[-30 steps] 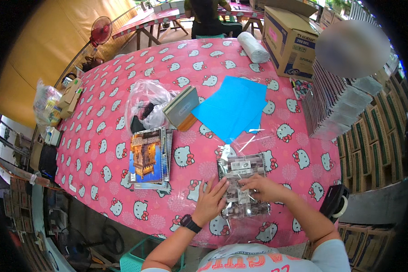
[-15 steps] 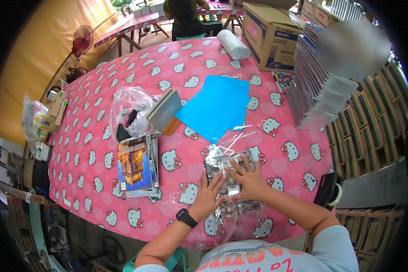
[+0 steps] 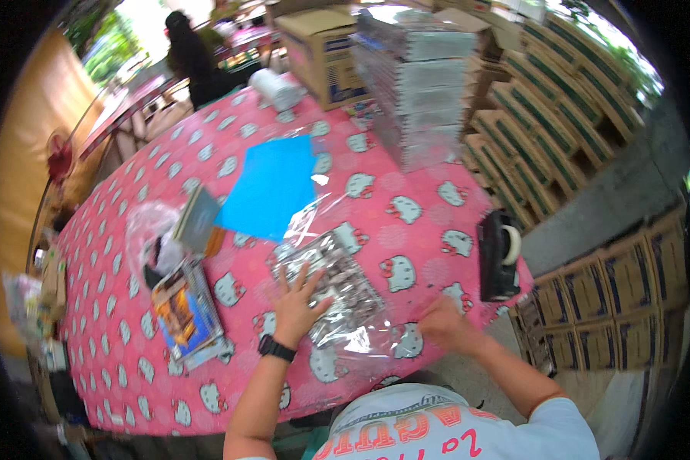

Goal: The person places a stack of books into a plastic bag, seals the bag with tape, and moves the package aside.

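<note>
Left hand (image 3: 295, 307) palm down on a grey-and-black notebook (image 3: 349, 295), fingers spread wide across its left part. Notebook lies flat on the near-middle of the pink, cat-print tabletop (image 3: 399, 238), inside a clear plastic sleeve (image 3: 372, 339) that runs past its near edge (strong glare on the film, cover detail lost). Black wristwatch (image 3: 276, 349) on the left wrist.

Right hand (image 3: 448, 326) off to the right of the notebook, near the tabletop's right edge, fingers curled in close together; cannot tell whether they pinch anything (blurred). Black tape dispenser (image 3: 498, 261) with a pale roll just beyond it, on the far right side.

Left of the notebook: a small pile of photo-cover notebooks (image 3: 182, 313), blue and orange on top, with a crumpled clear bag (image 3: 149, 222) just behind. Farther off: bright blue sheets (image 3: 272, 188), overlapping. At the far side, a white roll (image 3: 276, 90), a cardboard carton (image 3: 318, 57) and a tall stack of spiral-bound books (image 3: 418, 100).
</note>
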Available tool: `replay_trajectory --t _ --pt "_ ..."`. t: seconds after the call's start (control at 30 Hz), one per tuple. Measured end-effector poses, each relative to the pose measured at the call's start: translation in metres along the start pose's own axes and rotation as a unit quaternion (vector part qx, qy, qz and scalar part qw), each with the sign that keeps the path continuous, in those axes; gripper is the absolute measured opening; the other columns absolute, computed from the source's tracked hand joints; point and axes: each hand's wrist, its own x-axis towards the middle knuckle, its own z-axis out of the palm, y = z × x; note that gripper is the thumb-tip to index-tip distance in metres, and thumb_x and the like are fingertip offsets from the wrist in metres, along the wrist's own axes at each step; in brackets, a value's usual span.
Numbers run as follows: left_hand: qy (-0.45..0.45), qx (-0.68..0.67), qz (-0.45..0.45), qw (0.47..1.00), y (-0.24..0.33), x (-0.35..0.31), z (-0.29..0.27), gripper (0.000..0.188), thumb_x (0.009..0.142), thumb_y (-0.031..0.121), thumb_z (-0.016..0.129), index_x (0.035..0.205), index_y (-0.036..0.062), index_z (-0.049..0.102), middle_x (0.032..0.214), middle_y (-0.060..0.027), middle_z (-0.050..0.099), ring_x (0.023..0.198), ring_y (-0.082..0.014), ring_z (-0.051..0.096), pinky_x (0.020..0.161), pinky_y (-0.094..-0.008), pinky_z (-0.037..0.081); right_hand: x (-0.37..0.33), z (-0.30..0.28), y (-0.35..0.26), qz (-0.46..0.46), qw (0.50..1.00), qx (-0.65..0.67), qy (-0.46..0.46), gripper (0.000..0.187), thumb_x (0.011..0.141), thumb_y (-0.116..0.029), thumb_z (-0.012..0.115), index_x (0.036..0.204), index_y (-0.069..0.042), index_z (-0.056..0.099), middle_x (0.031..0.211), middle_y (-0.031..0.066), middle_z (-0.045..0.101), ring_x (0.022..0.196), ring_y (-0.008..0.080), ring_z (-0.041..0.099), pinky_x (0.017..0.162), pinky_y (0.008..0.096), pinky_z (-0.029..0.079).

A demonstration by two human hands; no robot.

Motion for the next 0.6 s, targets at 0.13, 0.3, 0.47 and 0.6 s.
replay_trajectory --t 0.13,0.3,0.47,0.6 --pt "0.026 -0.008 0.013 1.000 -0.007 -0.005 -0.001 0.062 0.073 0.049 0.064 0.130 0.0322 0.046 0.143 0.0028 0.032 0.135 -0.0385 0.012 0.095 -0.0720 0.012 -0.077 -0.085 0.059 0.364 0.810 -0.082 0.453 0.039 0.075 -0.006 0.065 0.111 -0.001 0.053 0.080 0.0115 0.062 0.079 0.0219 0.059 0.075 0.0314 0.045" --pt "0.004 0.015 0.020 1.000 0.008 0.004 0.004 0.062 0.073 0.048 0.064 0.130 0.0314 0.046 0.143 0.0028 0.032 0.136 -0.0372 0.009 0.096 -0.0718 0.010 -0.099 -0.093 0.068 0.448 0.738 0.170 0.474 0.049 0.078 -0.004 0.064 0.120 0.005 0.040 0.079 0.0083 0.061 0.072 0.0156 0.059 0.071 0.0276 0.047" --pt "0.014 0.027 0.002 1.000 -0.004 -0.003 -0.003 0.061 0.073 0.048 0.064 0.129 0.0312 0.046 0.144 0.0028 0.032 0.136 -0.0370 0.010 0.096 -0.0713 0.010 -0.085 -0.072 0.021 0.386 0.745 0.148 0.524 0.038 0.074 0.002 0.065 0.107 0.003 0.048 0.077 0.0047 0.060 0.070 0.0110 0.056 0.065 0.0240 0.044" --pt "0.000 0.017 -0.007 1.000 0.003 -0.002 -0.006 0.061 0.074 0.046 0.065 0.129 0.0286 0.047 0.143 0.0019 0.033 0.134 -0.0410 0.013 0.097 -0.0603 0.028 -0.145 -0.024 0.054 0.428 0.710 0.276 0.487 0.029 0.073 0.000 0.066 0.098 -0.001 0.051 0.078 0.0043 0.059 0.070 0.0115 0.056 0.062 0.0242 0.044"
